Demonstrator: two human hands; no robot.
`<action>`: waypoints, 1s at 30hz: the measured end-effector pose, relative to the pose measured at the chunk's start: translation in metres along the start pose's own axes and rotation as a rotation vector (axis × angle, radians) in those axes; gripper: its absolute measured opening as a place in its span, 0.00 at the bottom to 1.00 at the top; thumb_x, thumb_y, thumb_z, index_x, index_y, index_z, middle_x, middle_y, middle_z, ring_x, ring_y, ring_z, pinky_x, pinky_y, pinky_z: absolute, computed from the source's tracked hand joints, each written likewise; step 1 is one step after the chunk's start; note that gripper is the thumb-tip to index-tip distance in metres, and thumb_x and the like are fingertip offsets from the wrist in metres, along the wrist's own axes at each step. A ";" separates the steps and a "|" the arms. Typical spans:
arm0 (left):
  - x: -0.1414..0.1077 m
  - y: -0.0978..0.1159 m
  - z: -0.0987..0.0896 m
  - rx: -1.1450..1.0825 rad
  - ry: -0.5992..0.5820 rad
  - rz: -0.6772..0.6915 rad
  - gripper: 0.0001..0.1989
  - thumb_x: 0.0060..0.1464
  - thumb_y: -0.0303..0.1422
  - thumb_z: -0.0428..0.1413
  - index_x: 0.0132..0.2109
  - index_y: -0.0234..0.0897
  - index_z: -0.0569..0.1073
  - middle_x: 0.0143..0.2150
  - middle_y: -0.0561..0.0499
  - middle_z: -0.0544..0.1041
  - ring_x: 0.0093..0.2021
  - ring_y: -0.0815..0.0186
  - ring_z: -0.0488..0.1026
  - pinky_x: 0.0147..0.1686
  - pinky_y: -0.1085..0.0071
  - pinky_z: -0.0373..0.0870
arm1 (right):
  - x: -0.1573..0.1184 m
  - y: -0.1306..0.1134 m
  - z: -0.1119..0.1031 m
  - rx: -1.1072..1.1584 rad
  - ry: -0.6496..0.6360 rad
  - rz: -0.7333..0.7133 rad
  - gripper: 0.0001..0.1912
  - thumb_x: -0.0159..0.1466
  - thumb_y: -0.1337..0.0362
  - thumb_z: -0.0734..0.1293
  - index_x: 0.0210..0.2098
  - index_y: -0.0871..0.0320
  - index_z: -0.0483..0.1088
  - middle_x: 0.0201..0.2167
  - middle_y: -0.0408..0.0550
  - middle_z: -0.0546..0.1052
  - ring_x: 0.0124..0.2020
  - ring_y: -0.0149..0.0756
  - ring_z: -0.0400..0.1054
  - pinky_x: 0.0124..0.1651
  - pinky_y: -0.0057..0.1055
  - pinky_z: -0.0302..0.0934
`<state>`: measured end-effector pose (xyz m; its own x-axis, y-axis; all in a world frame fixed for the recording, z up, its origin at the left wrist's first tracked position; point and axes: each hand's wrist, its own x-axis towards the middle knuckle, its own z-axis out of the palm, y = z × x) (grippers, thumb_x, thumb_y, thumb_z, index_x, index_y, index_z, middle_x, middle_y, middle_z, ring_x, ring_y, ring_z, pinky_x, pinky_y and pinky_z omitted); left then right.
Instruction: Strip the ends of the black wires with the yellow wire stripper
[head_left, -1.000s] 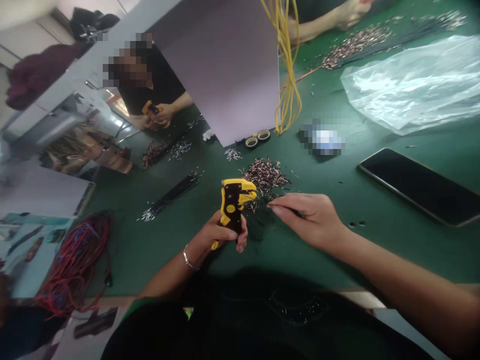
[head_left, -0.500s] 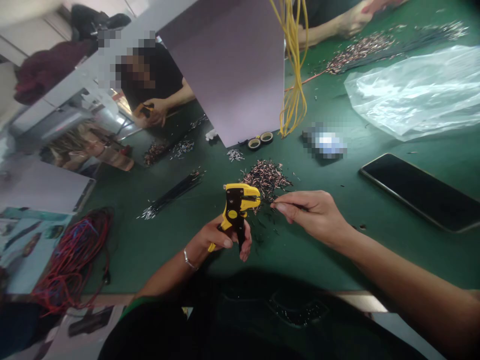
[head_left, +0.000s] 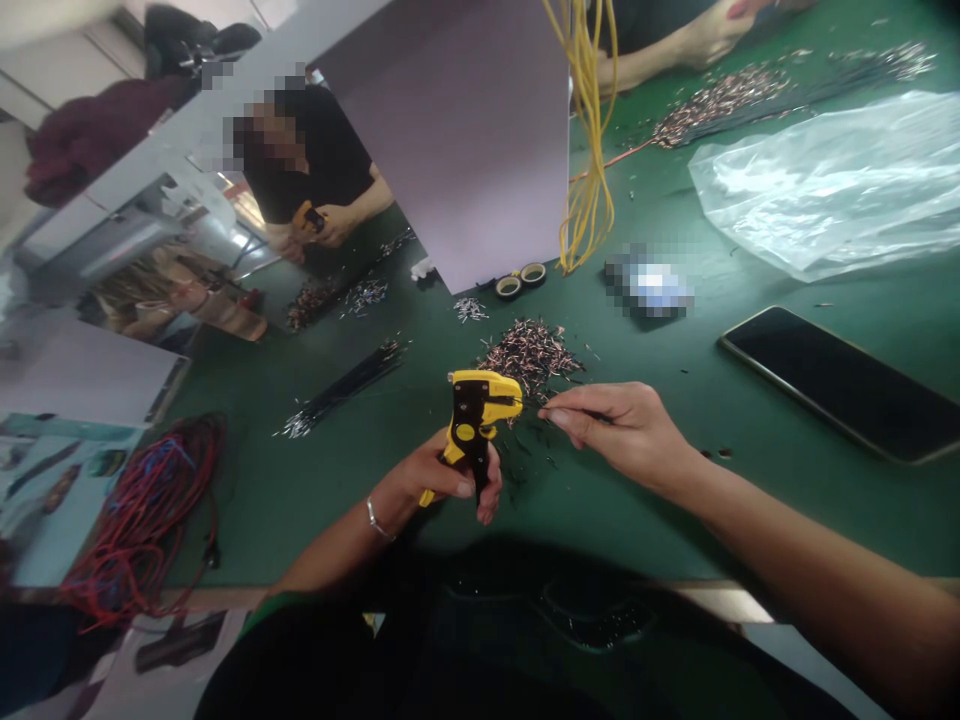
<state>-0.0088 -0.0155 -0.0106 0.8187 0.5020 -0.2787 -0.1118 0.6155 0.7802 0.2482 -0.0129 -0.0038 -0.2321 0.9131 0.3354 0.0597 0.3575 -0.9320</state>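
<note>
My left hand point(head_left: 457, 478) is wrapped round the handles of a yellow and black wire stripper point(head_left: 471, 425), its jaws pointing right. Just right of the jaws, my right hand point(head_left: 622, 425) pinches a thin dark wire point(head_left: 592, 412) between thumb and fingers. Whether the wire's tip lies inside the jaws is too small to tell. Behind the tool lies a heap of short copper and black wire scraps point(head_left: 532, 350). A bundle of black wires point(head_left: 341, 385) with bared ends rests on the table to the left.
Two tape rolls point(head_left: 520, 281) lie below a pale panel point(head_left: 465, 130), with yellow cables point(head_left: 589, 150) hanging beside it. A phone point(head_left: 844, 380) and a plastic bag point(head_left: 832, 190) are at right, red cables point(head_left: 150, 520) at left. Co-workers' hands point(head_left: 334, 225) work across the table point(head_left: 645, 540).
My hands and the wire stripper have barely shifted. Across the table, a co-worker's hands and yellow tool have moved slightly to the right.
</note>
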 end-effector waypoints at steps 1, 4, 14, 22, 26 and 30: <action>0.000 0.000 0.000 -0.002 0.002 0.009 0.14 0.44 0.33 0.67 0.39 0.32 0.77 0.27 0.46 0.77 0.27 0.60 0.76 0.30 0.61 0.76 | 0.000 0.000 0.000 0.003 0.000 0.004 0.09 0.62 0.67 0.67 0.30 0.61 0.80 0.18 0.43 0.74 0.17 0.26 0.64 0.20 0.25 0.59; 0.000 -0.001 0.000 -0.003 0.022 0.024 0.14 0.44 0.32 0.67 0.38 0.32 0.76 0.26 0.46 0.77 0.25 0.61 0.76 0.29 0.62 0.76 | 0.000 0.000 -0.001 0.014 -0.005 0.018 0.09 0.61 0.67 0.67 0.31 0.62 0.81 0.19 0.44 0.75 0.18 0.27 0.65 0.21 0.25 0.59; -0.002 -0.004 0.008 0.041 0.152 0.117 0.09 0.47 0.29 0.66 0.35 0.30 0.75 0.22 0.48 0.76 0.20 0.64 0.74 0.23 0.67 0.74 | 0.002 -0.006 -0.001 0.107 0.004 0.160 0.11 0.61 0.62 0.68 0.33 0.59 0.82 0.18 0.44 0.75 0.18 0.29 0.65 0.21 0.27 0.59; 0.001 -0.007 0.015 0.024 0.286 0.178 0.07 0.47 0.28 0.64 0.31 0.31 0.72 0.17 0.54 0.70 0.13 0.70 0.65 0.14 0.74 0.68 | 0.002 -0.003 0.000 0.169 -0.003 0.218 0.11 0.60 0.61 0.68 0.33 0.59 0.82 0.16 0.42 0.72 0.17 0.27 0.60 0.20 0.27 0.55; 0.002 -0.007 0.013 -0.004 0.315 0.189 0.07 0.46 0.27 0.63 0.30 0.32 0.70 0.15 0.57 0.67 0.10 0.73 0.60 0.10 0.77 0.63 | 0.002 0.000 0.001 0.169 0.019 0.247 0.11 0.60 0.61 0.69 0.34 0.60 0.82 0.15 0.42 0.72 0.16 0.26 0.59 0.19 0.27 0.54; 0.001 -0.003 0.009 0.001 0.307 0.188 0.07 0.46 0.28 0.62 0.33 0.31 0.71 0.18 0.54 0.70 0.13 0.71 0.64 0.13 0.74 0.66 | 0.002 0.002 0.002 0.155 0.027 0.251 0.11 0.60 0.61 0.69 0.33 0.61 0.82 0.14 0.42 0.71 0.16 0.26 0.59 0.19 0.27 0.54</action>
<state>-0.0028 -0.0224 -0.0085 0.5764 0.7657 -0.2855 -0.2440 0.4947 0.8341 0.2455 -0.0106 -0.0047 -0.2028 0.9747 0.0936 -0.0380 0.0877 -0.9954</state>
